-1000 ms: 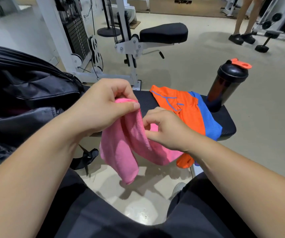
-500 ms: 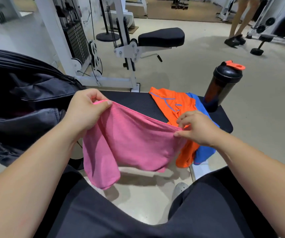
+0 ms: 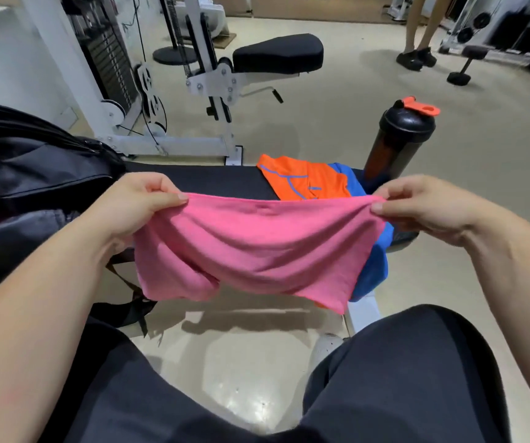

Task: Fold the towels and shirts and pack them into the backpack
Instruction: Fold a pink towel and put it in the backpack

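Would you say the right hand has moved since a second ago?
Yes: the right hand moved rightward, from left of the orange shirt toward the bottle.

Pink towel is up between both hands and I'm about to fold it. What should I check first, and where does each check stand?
1. Grip of left hand on a top corner of the pink towel: ok, pinched.
2. Grip of right hand on the other top corner: ok, pinched.
3. Towel hanging smooth: not ok, the lower left part is bunched.
4. Bare bench surface to lay it on: ok, between backpack and orange shirt.
5. Backpack open to pack: cannot tell.
6. Clear of the shaker bottle: ok, it stands upright beyond the shirts.
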The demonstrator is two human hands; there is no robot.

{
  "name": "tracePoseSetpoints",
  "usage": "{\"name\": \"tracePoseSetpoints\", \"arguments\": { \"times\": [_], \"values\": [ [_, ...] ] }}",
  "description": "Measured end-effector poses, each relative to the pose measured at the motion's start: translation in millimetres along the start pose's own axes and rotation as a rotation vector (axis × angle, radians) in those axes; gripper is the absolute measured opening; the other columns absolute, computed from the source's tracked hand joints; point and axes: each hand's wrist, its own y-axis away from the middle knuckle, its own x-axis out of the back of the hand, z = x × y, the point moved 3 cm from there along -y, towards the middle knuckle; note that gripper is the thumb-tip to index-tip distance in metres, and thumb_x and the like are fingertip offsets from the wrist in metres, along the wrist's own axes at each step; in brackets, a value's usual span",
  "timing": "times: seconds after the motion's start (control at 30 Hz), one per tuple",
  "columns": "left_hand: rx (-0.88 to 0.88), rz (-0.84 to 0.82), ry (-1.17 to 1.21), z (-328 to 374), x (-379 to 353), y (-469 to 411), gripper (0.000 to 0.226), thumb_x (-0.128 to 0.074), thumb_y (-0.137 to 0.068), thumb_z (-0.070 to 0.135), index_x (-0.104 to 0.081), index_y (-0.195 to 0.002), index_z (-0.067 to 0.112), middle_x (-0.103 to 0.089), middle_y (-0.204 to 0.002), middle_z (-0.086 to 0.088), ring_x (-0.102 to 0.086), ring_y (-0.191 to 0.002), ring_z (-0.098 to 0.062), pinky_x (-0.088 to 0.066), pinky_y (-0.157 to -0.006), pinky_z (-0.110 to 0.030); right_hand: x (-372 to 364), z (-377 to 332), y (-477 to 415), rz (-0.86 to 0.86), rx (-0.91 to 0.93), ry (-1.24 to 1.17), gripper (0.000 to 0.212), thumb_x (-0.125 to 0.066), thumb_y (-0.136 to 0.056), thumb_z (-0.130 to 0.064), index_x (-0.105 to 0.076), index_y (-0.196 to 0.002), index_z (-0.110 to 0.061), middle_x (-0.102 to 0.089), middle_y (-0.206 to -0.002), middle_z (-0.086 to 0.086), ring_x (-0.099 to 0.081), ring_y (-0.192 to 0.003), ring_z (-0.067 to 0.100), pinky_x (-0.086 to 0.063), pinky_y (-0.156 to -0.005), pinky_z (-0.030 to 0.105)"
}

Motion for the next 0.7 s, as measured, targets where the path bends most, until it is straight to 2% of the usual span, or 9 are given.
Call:
{"name": "tracePoseSetpoints", "arguments": {
  "times": [0.03, 0.1, 0.2, 0.3, 0.37, 0.43, 0.53, 0.63, 0.7],
  "values": [
    [-0.011, 0.035, 0.040, 2.1, -0.5, -6.0, 0.022, -0.075, -0.086, 0.012, -0.065, -0.067, 0.015, -0.063, -0.064, 0.001, -0.053, -0.059, -0.011, -0.038, -0.056, -0.025, 4.7, -3.4, -3.4, 0.044, 0.017, -0.064, 0.007, -0.073, -0.085, -0.017, -0.071, -0.082, -0.011, -0.046, -0.069, 0.011, -0.030, -0.059, 0.017, -0.021, -0.050, 0.028],
    [-0.078, 0.154, 0.011, 6.7, -4.2, -21.3, 0.018, -0.077, -0.085, 0.015, -0.067, -0.069, 0.015, -0.066, -0.073, -0.006, -0.056, -0.067, -0.016, -0.041, -0.062, -0.029, 12.5, -6.9, -16.9, 0.193, 0.005, -0.118, 0.009, -0.070, -0.090, -0.011, -0.068, -0.081, -0.010, -0.041, -0.059, 0.004, -0.025, -0.052, 0.014, -0.013, -0.048, 0.027],
    [-0.144, 0.262, -0.154, 14.7, -23.1, -50.0, 0.017, -0.078, -0.083, 0.019, -0.067, -0.071, 0.013, -0.066, -0.072, -0.005, -0.054, -0.065, -0.016, -0.041, -0.061, -0.028, 9.8, -4.2, -48.9, 0.393, -0.058, -0.144, 0.010, -0.069, -0.091, -0.009, -0.066, -0.082, -0.008, -0.045, -0.054, 0.000, -0.029, -0.041, 0.011, -0.016, -0.042, 0.018],
    [-0.182, 0.373, -0.430, 17.0, -40.2, -78.9, 0.017, -0.074, -0.085, 0.023, -0.065, -0.075, 0.012, -0.064, -0.075, -0.006, -0.057, -0.073, -0.026, -0.040, -0.063, -0.032, 1.6, 6.6, -81.2, 0.608, -0.122, -0.220, 0.004, -0.071, -0.086, -0.009, -0.069, -0.084, -0.006, -0.046, -0.058, 0.006, -0.030, -0.038, 0.013, -0.021, -0.040, 0.016],
    [-0.234, 0.410, -0.573, 10.9, -49.9, -96.8, 0.016, -0.069, -0.087, 0.023, -0.062, -0.076, 0.013, -0.067, -0.082, -0.009, -0.060, -0.083, -0.032, -0.045, -0.069, -0.036, -5.1, 18.7, -98.7, 0.673, -0.184, -0.282, 0.010, -0.069, -0.085, -0.009, -0.066, -0.075, -0.010, -0.044, -0.055, 0.006, -0.030, -0.037, 0.014, -0.024, -0.040, 0.016],
    [-0.245, 0.377, -0.620, -0.4, -60.8, -111.2, 0.014, -0.067, -0.088, 0.024, -0.061, -0.077, 0.020, -0.069, -0.084, -0.008, -0.062, -0.087, -0.034, -0.046, -0.072, -0.036, -15.0, 30.4, -112.8, 0.677, -0.246, -0.399, 0.019, -0.060, -0.090, -0.007, -0.060, -0.073, -0.015, -0.046, -0.058, 0.007, -0.038, -0.035, 0.015, -0.030, -0.039, 0.017],
    [-0.303, 0.390, -0.638, -7.5, -70.1, -125.6, 0.011, -0.065, -0.090, 0.026, -0.065, -0.083, 0.019, -0.069, -0.082, -0.007, -0.062, -0.086, -0.034, -0.048, -0.074, -0.038, -26.7, 32.5, -126.6, 0.729, -0.225, -0.565, 0.015, -0.048, -0.098, -0.010, -0.055, -0.087, -0.016, -0.054, -0.065, 0.007, -0.056, -0.039, 0.015, -0.047, -0.038, 0.023],
    [-0.496, 0.498, -0.670, 4.2, -70.1, -136.8, 0.013, -0.065, -0.093, 0.025, -0.066, -0.088, 0.013, -0.068, -0.082, -0.010, -0.063, -0.082, -0.036, -0.048, -0.071, -0.042, -12.7, 21.4, -140.5, 0.859, -0.048, -0.549, 0.012, -0.049, -0.099, -0.016, -0.056, -0.089, -0.018, -0.061, -0.071, 0.011, -0.065, -0.052, 0.026, -0.057, -0.048, 0.042],
    [-0.555, 0.516, -0.711, 13.3, -70.4, -151.8, 0.014, -0.063, -0.094, 0.024, -0.065, -0.090, 0.011, -0.068, -0.083, -0.012, -0.062, -0.083, -0.038, -0.047, -0.072, -0.044, 1.0, 12.0, -152.0, 0.907, 0.023, -0.456, 0.013, -0.052, -0.096, -0.018, -0.057, -0.084, -0.020, -0.066, -0.072, 0.011, -0.069, -0.056, 0.028, -0.060, -0.050, 0.044]
  ]
}}
